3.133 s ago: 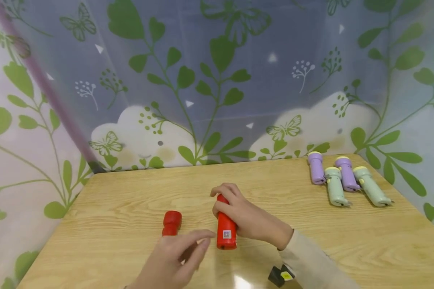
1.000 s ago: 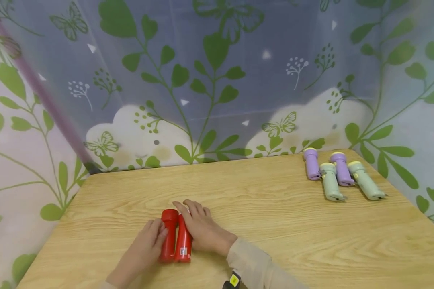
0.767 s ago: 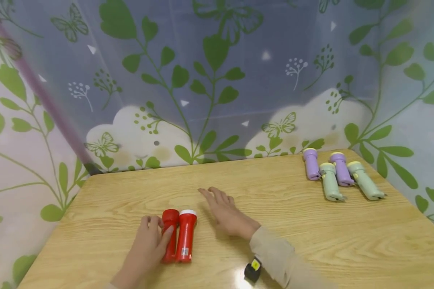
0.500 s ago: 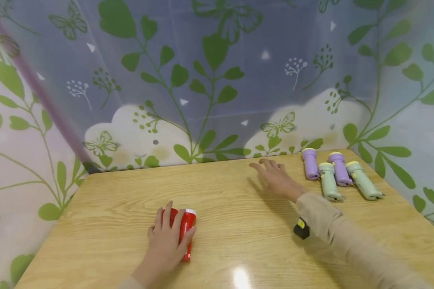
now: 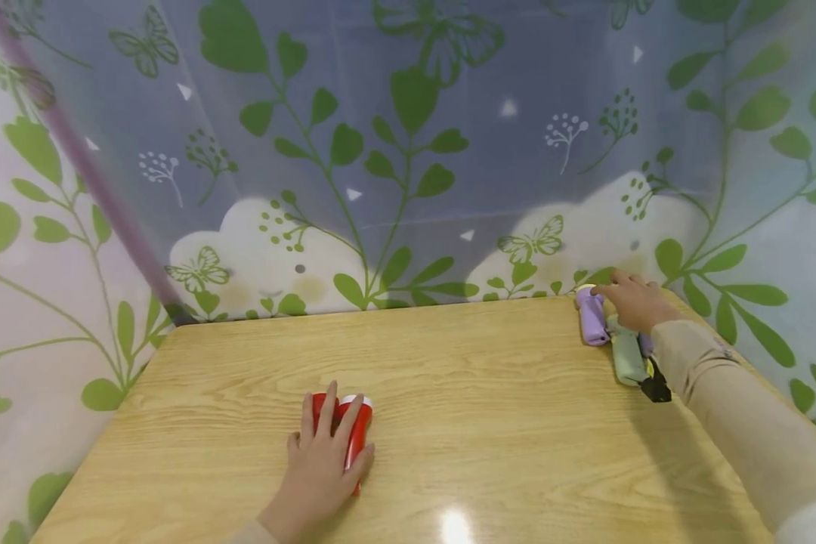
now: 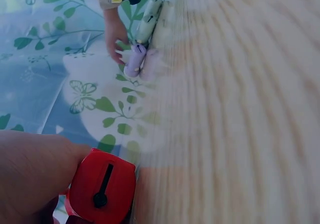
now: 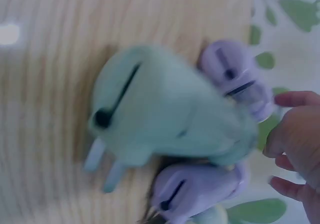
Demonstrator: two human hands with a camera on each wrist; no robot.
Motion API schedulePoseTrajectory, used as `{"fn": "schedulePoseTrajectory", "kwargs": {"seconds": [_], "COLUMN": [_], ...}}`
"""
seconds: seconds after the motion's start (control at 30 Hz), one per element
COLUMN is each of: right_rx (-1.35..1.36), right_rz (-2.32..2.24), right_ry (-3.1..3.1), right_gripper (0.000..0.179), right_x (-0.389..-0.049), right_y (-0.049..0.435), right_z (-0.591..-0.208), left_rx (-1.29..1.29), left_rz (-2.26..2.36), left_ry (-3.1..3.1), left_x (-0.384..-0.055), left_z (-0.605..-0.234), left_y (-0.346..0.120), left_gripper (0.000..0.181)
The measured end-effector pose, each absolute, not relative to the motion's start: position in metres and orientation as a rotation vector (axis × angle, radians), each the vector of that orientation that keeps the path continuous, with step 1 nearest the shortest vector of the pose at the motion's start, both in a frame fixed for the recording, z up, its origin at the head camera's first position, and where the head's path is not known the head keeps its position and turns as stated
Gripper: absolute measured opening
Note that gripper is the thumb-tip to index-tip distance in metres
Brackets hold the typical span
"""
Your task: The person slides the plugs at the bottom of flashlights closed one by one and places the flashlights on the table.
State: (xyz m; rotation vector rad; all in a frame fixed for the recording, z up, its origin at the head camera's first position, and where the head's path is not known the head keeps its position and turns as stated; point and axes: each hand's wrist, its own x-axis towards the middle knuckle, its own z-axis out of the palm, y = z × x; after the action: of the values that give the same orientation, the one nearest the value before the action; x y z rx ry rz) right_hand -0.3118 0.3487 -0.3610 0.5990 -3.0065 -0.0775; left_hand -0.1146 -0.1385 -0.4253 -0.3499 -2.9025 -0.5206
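Observation:
Two red flashlights lie side by side on the table, the left one (image 5: 318, 406) all red at the head and the other (image 5: 357, 438) with a white rim. Across both rests my left hand (image 5: 318, 465), fingers spread and mostly straight; it hides much of them. One red flashlight's end (image 6: 104, 191) faces the left wrist camera. At the far right, my right hand (image 5: 638, 304) hangs over the heads of a purple flashlight (image 5: 592, 317) and a pale green flashlight (image 5: 628, 357), fingers loosely bent. A gap separates its fingertips from the pale green flashlight (image 7: 170, 109) in the right wrist view.
Another purple flashlight (image 7: 195, 189) lies beside the green one, partly covered by my right arm in the head view. A leaf-printed curtain (image 5: 421, 189) stands behind the wooden table (image 5: 449, 378). A black wrist device (image 5: 656, 384) hangs under my right sleeve.
The right hand set one red flashlight against the other, let go, and moved far right to the purple and green flashlights. My left hand shifted from the left flashlight's side to across both.

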Motion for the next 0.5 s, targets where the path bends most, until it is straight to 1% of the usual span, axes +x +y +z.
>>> {"fn": "schedulePoseTrajectory", "kwargs": {"seconds": [0.17,0.37,0.43,0.5], "right_rx": [0.661,0.769,0.796,0.809], "right_rz": [-0.028,0.104,0.113,0.116], "right_ry": [-3.019,-3.103,-3.118,-3.124], "right_gripper": [0.06,0.046,0.044,0.048], "right_x": [-0.316,-0.325,-0.327,-0.328], "right_y": [0.351,0.341,0.337,0.334], "right_z": [-0.371,-0.374,-0.374,-0.375], "left_rx": [-0.354,-0.351,-0.351,-0.358], "left_rz": [-0.468,-0.429,-0.412,-0.385], "left_ry": [-2.888,-2.877,-2.886,-2.89], "left_x": [-0.114,-0.114,-0.114,-0.114], "left_z": [-0.428,-0.432,-0.432,-0.432], "left_y": [-0.139,-0.139,-0.138,-0.138], "left_gripper": [0.062,0.062,0.062,0.062]}}
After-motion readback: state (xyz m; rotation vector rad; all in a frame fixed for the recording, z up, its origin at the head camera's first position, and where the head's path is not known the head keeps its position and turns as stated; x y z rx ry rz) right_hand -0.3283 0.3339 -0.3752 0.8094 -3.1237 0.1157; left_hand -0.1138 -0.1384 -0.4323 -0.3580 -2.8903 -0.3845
